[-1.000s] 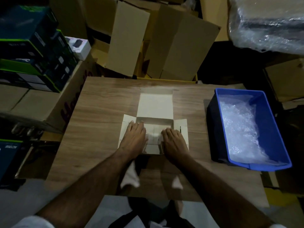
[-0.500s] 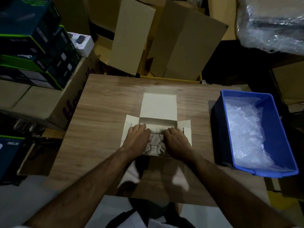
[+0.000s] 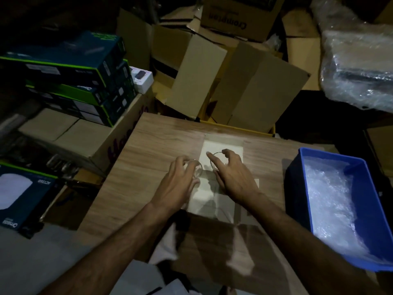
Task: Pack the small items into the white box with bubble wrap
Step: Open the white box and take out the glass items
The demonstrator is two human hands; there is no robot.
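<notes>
The white box (image 3: 209, 206) lies open on the wooden table (image 3: 148, 167), its lid flap (image 3: 231, 146) folded back. My left hand (image 3: 176, 184) grips a small clear glass (image 3: 196, 170) above the box's left side. My right hand (image 3: 231, 175) grips a second clear glass (image 3: 218, 159) by its rim, over the lid flap. Both glasses are held above the box. Bubble wrap (image 3: 331, 201) fills the blue bin (image 3: 368, 207) at the right.
Stacked dark product boxes (image 3: 70, 77) and brown cartons (image 3: 89, 137) crowd the left. Open cardboard boxes (image 3: 234, 88) stand behind the table. A plastic-wrapped bundle (image 3: 357, 67) sits at the upper right. The blue bin overhangs the table's right side.
Both hands were pressed down inside the box a second ago. They have curled round two clear glasses and lifted them up out of the box. The camera has shifted to the left.
</notes>
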